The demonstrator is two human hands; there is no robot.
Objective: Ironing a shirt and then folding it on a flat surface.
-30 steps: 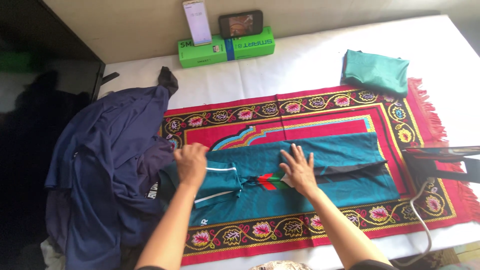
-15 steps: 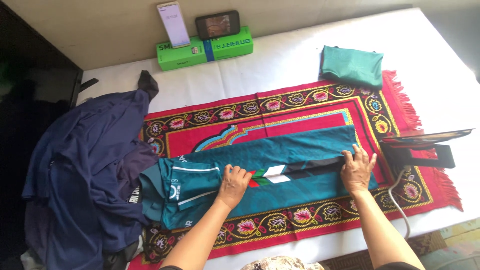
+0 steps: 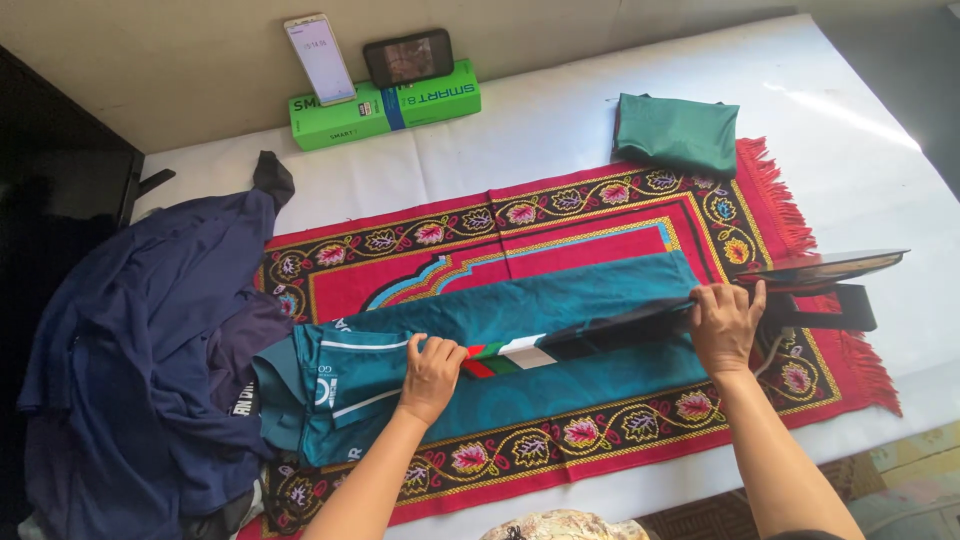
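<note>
On the red rug (image 3: 600, 215), the right hand (image 3: 724, 325) pinches the teal shirt's (image 3: 560, 300) hem.
</note>
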